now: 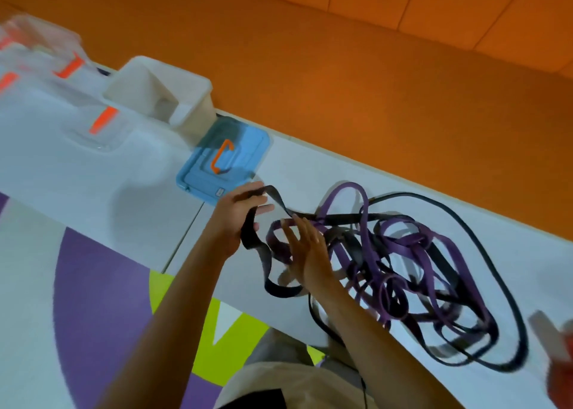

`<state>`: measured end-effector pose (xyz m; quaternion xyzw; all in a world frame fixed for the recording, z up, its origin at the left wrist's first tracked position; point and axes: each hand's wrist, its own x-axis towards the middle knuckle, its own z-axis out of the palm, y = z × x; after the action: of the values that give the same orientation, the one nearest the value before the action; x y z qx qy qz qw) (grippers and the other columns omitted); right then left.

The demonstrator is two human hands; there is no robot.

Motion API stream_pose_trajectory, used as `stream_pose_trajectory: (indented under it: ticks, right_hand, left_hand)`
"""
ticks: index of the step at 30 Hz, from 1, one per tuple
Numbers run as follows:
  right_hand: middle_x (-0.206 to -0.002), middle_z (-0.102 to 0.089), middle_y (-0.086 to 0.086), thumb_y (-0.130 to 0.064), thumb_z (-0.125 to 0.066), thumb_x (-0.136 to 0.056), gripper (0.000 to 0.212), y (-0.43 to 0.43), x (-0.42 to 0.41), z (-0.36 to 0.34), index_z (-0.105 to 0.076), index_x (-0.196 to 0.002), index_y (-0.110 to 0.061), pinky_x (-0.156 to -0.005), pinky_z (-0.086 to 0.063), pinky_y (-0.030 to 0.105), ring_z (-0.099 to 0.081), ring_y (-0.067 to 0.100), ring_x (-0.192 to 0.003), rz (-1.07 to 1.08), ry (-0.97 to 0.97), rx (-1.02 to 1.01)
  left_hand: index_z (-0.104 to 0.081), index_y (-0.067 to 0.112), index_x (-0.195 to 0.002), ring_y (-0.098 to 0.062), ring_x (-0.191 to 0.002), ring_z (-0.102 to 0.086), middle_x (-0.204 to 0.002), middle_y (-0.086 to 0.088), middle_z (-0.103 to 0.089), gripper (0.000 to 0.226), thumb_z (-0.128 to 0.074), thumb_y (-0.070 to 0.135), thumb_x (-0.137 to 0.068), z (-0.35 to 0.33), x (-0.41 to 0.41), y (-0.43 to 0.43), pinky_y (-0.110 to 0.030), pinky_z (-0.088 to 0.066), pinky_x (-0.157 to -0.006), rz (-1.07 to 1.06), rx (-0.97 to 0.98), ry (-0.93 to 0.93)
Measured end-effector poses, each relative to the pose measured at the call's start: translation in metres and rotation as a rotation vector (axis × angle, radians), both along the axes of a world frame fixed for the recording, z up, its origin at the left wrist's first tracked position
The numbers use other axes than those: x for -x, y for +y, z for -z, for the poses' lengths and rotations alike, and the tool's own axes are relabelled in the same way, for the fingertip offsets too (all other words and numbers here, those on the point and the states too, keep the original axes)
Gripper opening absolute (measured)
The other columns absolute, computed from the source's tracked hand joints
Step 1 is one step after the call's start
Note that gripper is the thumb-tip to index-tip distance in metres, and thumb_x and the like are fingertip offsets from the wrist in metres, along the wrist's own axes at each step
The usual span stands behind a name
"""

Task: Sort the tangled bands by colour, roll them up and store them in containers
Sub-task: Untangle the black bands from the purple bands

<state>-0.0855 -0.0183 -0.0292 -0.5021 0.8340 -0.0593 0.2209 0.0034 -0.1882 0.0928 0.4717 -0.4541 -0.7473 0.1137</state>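
your left hand grips the black band, which runs rightward from that grip into the tangle on the table, where your flat, spread right hand lies nearer the purple loops.

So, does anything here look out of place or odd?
Yes. The purple and black flat rubber bands lie in one knotted heap on the white table, colours mixed. The left hand grips one black band at its edge. Nothing looks spilled or broken.
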Motion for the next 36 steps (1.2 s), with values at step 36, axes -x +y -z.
stream_pose_trajectory:
  ticks: [36]
  right_hand:
    - [-0.112, -0.07, -0.005, -0.015, -0.081, -0.092, 0.025, 0.184, 0.054, -0.055, -0.076, -0.117, -0.015, -0.098, -0.054, 0.03, -0.064, 0.015, -0.109, 0.353, -0.172, 0.441]
  left_hand:
    - [-0.039, 0.0, -0.157, -0.033, -0.128, -0.067, -0.154, -0.02, -0.048, 0.06, -0.031, -0.017, -0.1, -0.08, 0.1, -0.001, -0.04, -0.063, -0.091, 0.246, 0.073, 0.412]
